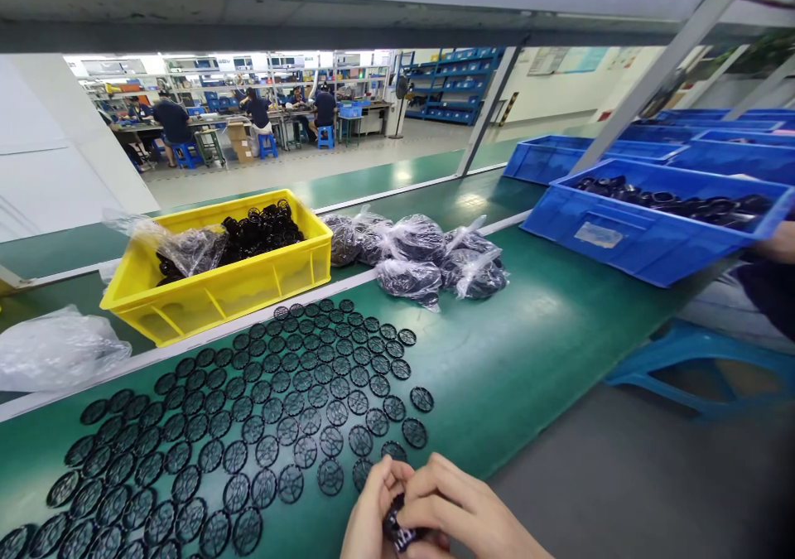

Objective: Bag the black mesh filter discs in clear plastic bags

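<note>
Close to the table's front edge, my left hand (pixel 371 505) and my right hand (pixel 456 505) are cupped together, fingers curled around a small black part (pixel 397 524). Only a piece of that part shows between the fingers; light marks or gaps appear on it. Just beyond my hands, many round black openwork discs (pixel 273 410) lie flat in rough rows on the green tabletop (pixel 534 327). The nearest black disc (pixel 393 451) is partly covered by my fingertips.
Behind the discs stands a yellow bin (pixel 248 296) of black parts, beside tied clear bags (pixel 413 261) of dark pieces. A blue bin (pixel 621 236) with black rings sits at right, near another person's hand (pixel 779 243) and a blue stool (pixel 701 364). A metal shelf beam (pixel 279 4) crosses overhead.
</note>
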`<state>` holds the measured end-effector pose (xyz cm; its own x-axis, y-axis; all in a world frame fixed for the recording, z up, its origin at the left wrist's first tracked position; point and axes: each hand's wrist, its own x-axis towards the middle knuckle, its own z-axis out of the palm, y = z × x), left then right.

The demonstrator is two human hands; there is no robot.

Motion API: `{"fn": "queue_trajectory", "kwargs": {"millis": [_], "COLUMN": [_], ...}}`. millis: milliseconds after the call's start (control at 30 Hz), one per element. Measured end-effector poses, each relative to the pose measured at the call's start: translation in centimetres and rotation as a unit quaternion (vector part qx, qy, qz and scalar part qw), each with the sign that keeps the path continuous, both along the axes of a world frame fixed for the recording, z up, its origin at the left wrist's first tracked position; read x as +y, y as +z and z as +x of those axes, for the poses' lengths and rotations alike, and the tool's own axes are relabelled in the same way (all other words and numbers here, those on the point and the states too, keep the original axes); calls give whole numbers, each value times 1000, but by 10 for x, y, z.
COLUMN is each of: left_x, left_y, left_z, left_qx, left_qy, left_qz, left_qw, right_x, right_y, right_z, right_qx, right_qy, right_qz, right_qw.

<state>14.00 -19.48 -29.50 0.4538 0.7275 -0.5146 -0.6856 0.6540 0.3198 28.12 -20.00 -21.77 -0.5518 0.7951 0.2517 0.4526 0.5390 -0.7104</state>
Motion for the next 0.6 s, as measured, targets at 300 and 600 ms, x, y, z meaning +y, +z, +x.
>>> {"fn": "queue_trajectory", "kwargs": {"millis": [300, 600], "left_x": [-4, 2], "left_y": [15, 21], "left_z": [-13, -5], "left_qx": [-75, -96], "left_qy": [-45, 37], "left_qz": [-10, -52], "left_qw": [996, 993], "right_x": [50, 16], "right_y": [-60, -23], "right_z": [64, 25], "right_qx": [18, -45], "right_qy": [-303, -144], "right_qz": [-120, 66], "right_qw": [945, 986]}}
